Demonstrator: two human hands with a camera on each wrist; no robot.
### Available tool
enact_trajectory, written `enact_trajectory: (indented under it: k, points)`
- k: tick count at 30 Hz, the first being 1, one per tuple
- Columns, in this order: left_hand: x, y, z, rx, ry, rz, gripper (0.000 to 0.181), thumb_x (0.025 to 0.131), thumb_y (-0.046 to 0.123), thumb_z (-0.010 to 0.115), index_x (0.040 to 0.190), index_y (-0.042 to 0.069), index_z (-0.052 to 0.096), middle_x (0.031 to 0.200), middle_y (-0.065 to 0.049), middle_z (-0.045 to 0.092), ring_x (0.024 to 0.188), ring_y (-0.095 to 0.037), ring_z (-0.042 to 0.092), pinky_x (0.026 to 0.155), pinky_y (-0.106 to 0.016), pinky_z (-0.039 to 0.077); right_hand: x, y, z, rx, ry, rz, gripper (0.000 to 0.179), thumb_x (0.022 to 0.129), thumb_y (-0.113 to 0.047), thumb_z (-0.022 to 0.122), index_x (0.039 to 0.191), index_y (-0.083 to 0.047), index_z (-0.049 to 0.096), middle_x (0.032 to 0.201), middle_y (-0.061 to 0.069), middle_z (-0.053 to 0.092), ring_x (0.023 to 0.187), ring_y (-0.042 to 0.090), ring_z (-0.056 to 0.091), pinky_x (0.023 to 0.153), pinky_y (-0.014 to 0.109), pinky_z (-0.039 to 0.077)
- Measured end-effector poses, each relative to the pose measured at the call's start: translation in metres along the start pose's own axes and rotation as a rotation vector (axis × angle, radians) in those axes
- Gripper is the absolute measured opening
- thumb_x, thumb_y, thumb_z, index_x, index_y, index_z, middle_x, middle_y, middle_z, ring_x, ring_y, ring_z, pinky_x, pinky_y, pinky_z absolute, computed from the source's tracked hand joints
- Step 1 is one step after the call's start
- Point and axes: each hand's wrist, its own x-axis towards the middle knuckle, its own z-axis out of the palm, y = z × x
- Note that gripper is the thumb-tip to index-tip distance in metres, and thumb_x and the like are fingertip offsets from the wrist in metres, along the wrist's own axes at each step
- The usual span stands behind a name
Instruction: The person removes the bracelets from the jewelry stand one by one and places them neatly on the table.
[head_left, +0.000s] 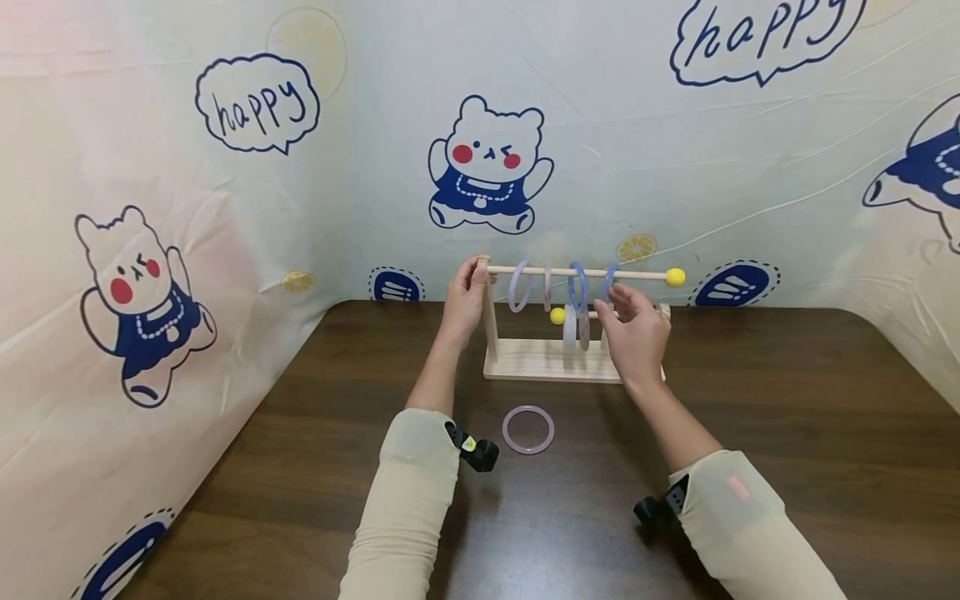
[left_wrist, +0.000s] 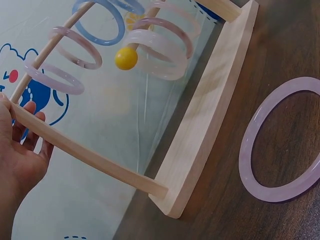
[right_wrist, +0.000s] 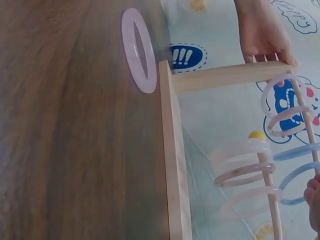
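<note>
A wooden bangle stand with two rods stands on the table. My left hand grips the top of its left post, fingers behind and thumb in front. My right hand pinches a blue bangle on the upper rod, at the right of the row; its fingertips partly cover the ring. Left of that bangle hang another blue bangle, a brownish-pink bangle and a pale lilac bangle. The lower rod carries a white bangle, a brownish one and a pale pink one.
A lilac bangle lies flat on the dark wooden table, in front of the stand. Yellow balls cap the upper rod at its right end and the lower rod at its left. A printed cloth hangs behind the table.
</note>
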Motion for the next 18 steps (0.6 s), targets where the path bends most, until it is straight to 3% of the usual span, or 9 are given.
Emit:
enact_trajectory:
  k: [8, 18]
  points:
    - [0.000, -0.001, -0.001, 0.005, -0.008, 0.002, 0.041, 0.097, 0.030, 0.041, 0.128, 0.003, 0.048, 0.113, -0.021, 0.056, 0.106, -0.028, 0.053, 0.093, -0.041, 0.037, 0.007, 0.002, 0.005, -0.012, -0.045, 0.169, 0.030, 0.082, -0.013, 0.072, 0.104, 0.006, 0.065, 0.096, 0.017, 0.068, 0.087, 0.025, 0.066, 0.073, 0.033, 0.051]
    - [0.001, -0.002, -0.001, 0.007, -0.011, 0.002, 0.045, 0.097, 0.031, 0.042, 0.129, 0.001, 0.047, 0.113, -0.018, 0.056, 0.107, -0.028, 0.053, 0.094, -0.041, 0.036, 0.009, 0.000, 0.013, -0.037, -0.121, 0.149, 0.028, 0.082, -0.011, 0.071, 0.103, 0.005, 0.065, 0.095, 0.017, 0.068, 0.086, 0.026, 0.066, 0.073, 0.037, 0.051]
